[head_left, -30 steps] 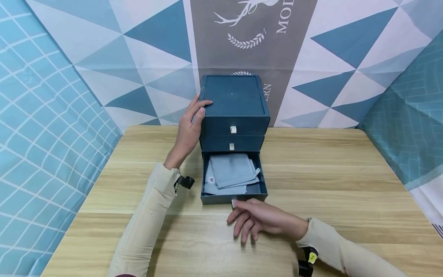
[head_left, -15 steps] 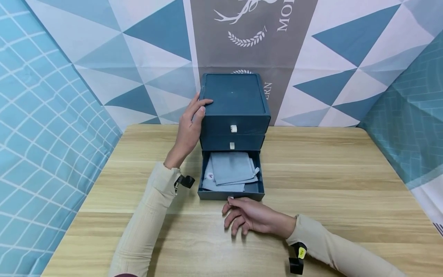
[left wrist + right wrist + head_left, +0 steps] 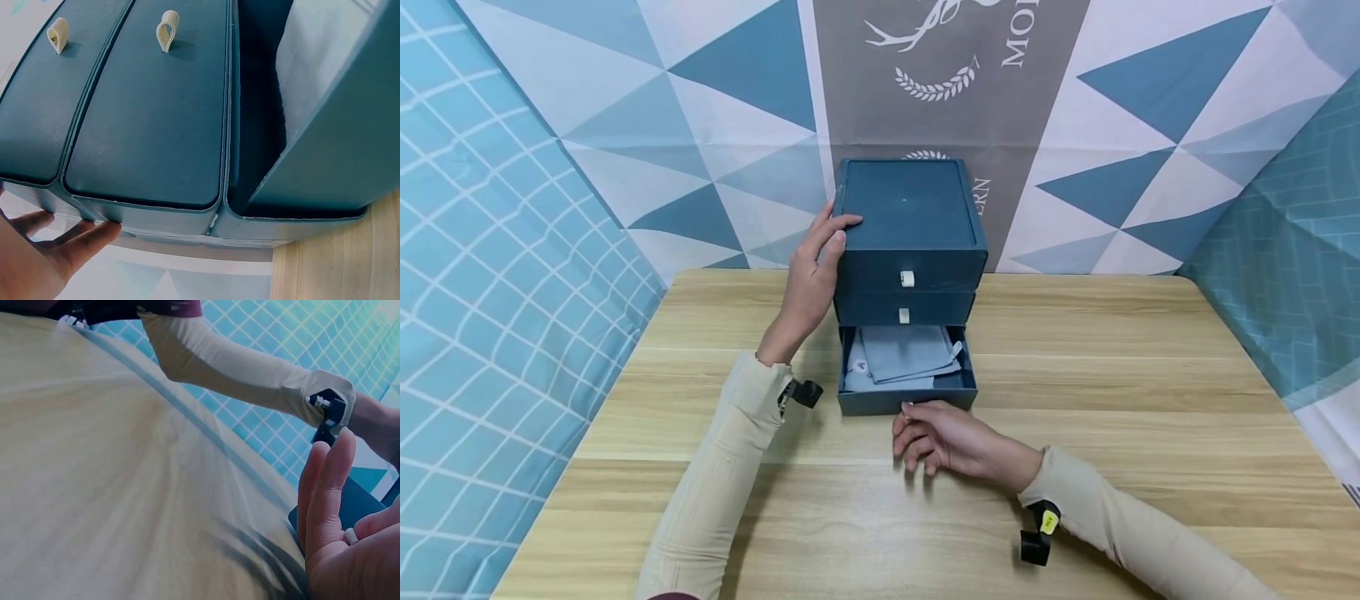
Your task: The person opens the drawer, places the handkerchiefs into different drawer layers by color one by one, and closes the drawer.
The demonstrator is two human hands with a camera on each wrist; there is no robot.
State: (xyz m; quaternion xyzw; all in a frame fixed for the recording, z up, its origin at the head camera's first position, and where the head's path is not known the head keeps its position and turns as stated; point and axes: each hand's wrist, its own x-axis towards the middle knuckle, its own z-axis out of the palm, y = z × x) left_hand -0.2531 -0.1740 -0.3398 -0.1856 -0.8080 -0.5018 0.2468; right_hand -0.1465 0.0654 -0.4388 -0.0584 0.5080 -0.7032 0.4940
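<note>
A dark blue box of stacked drawers [image 3: 906, 208] stands at the back of the table. Its bottom drawer [image 3: 868, 403] is pulled partway out, with folded light-blue cloths [image 3: 906, 354] inside. My left hand [image 3: 808, 279] rests against the box's upper left side, one finger over the top edge; in the left wrist view its fingertips [image 3: 106, 232] touch the side wall. At the bottom drawer's front, my right hand [image 3: 951, 437] pinches the small white pull loop [image 3: 350, 535] between thumb and finger. Its other fingers hang loosely curled below.
Two upper drawers are closed, each with a white pull loop [image 3: 907, 279]. The wooden table [image 3: 1112, 375] spreads around the box. Behind it hangs a patterned cloth backdrop [image 3: 730, 108], and a blue-tiled cloth [image 3: 497, 292] runs along the left.
The bottom drawer has slid inward toward the box, and my right hand has moved away from me with its front. My left hand stays in place on the box.
</note>
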